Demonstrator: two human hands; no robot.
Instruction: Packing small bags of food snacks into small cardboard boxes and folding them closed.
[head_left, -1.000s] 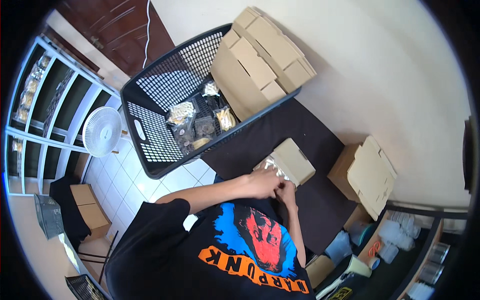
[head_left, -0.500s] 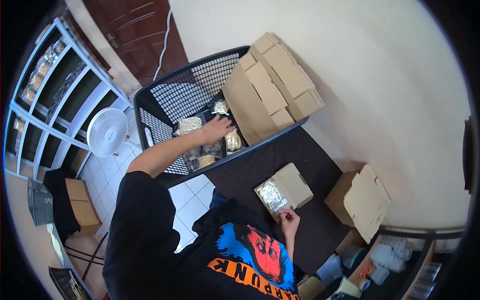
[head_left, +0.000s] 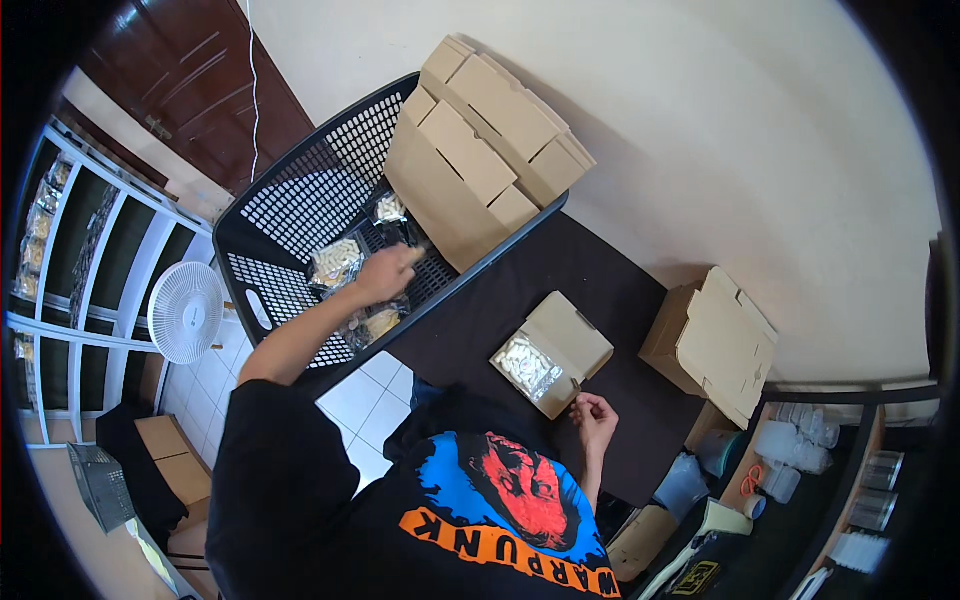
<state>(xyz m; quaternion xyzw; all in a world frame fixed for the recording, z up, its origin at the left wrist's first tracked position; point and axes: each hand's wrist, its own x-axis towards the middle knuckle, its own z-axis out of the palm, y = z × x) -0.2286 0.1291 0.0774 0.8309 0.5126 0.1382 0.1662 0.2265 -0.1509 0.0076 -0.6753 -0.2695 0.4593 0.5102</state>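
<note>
My left hand reaches into the black perforated basket, closed on a bag of yellowish pieces largely hidden by my fingers. Beside it lie other clear bags of white and tan pieces. On the dark-covered table, an open cardboard box holds a clear bag of small white pieces in its left half. My right hand is closed in a pinch at the box's lower right edge.
Folded cardboard sheets lean in the basket's right side. A larger open carton stands right of the small box, against the wall. A white fan and shelving are at left; a shelf with clear containers and scissors is lower right.
My left hand left the small box for the basket, where it took hold of the yellowish bag. The white bag became uncovered in the box. My right hand stays at the box's edge.
</note>
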